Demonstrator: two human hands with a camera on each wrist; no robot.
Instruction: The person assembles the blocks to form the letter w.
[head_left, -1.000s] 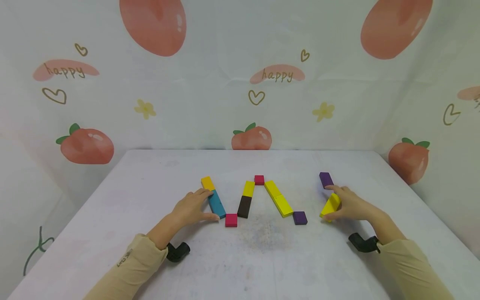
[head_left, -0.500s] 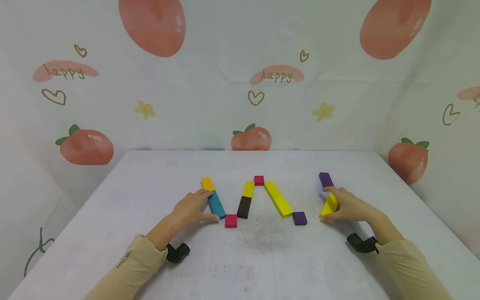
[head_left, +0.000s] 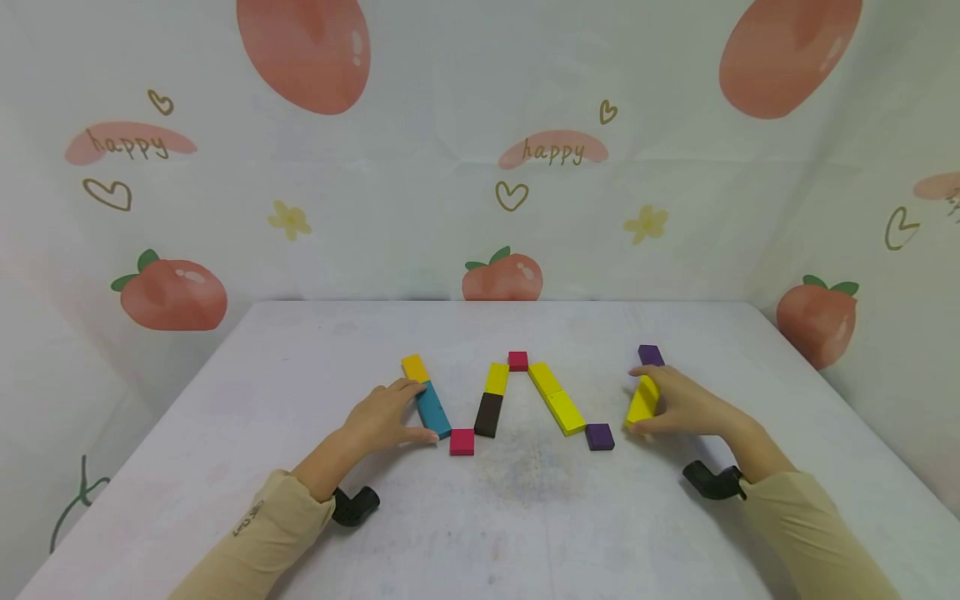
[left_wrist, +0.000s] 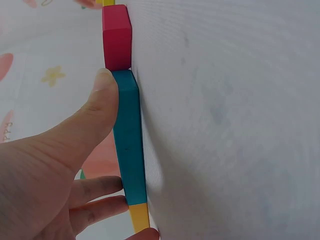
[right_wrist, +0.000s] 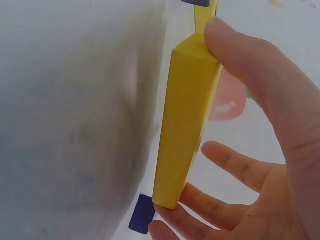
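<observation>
My left hand (head_left: 382, 417) rests beside a blue block (head_left: 432, 410), its thumb and fingertips touching along the left side. An orange block (head_left: 415, 367) meets the blue one's far end; a red block (head_left: 462, 442) lies at its near end. My right hand (head_left: 688, 402) holds a yellow block (head_left: 642, 403) lengthwise, thumb at the near end and fingers toward the far end. In the right wrist view this yellow block (right_wrist: 185, 120) looks slightly lifted, though its contact with the table is unclear. Just beyond lies a purple block (head_left: 651, 355), partly hidden by the fingers.
Between the hands a zigzag row continues: a black block (head_left: 489, 414), a yellow block (head_left: 497, 377), a second red block (head_left: 518, 361), two yellow blocks (head_left: 557, 398) end to end, and a small purple block (head_left: 600, 437). A peach-print cloth (head_left: 420, 167) hangs behind the white table (head_left: 525, 533).
My right hand has moved left with the yellow block, bringing it nearer the row and covering more of the far purple block. The left hand has kept its place.
</observation>
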